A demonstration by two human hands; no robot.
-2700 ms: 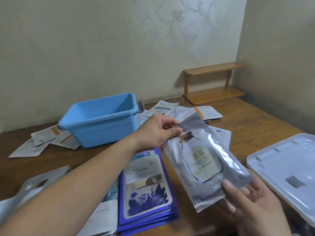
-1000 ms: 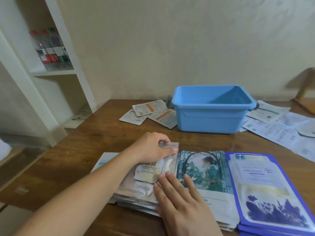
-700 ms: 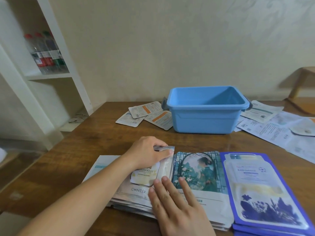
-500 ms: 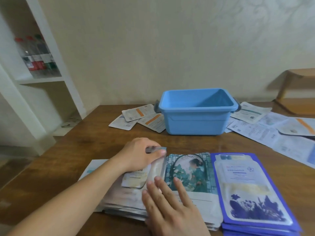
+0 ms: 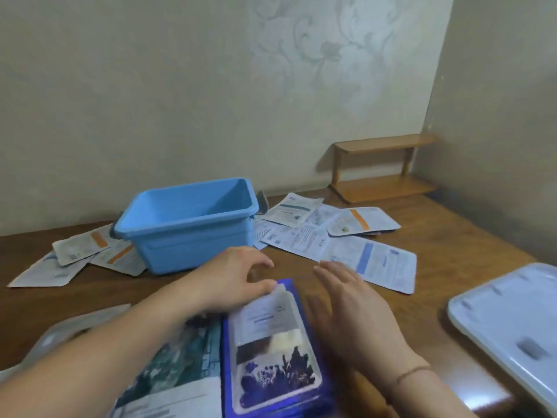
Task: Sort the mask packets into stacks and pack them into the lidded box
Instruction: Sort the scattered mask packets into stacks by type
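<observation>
Nearest, before the blue box (image 5: 193,224), both hands sit at the purple packet stack (image 5: 268,351), left hand (image 5: 232,277) touching its top edge, right hand (image 5: 346,297) flat-fingered beside it, loose packets (image 5: 331,236) flanking the empty box on the wooden table (image 5: 452,260), white lid (image 5: 512,315) rightward.

One blue box (image 5: 190,224) sits at centre frame and one white lid (image 5: 509,321) at the right edge. Three loose packets (image 5: 81,251) lie at left, perhaps five right of the box. Three stacks line the bottom edge. Two hands show.
</observation>
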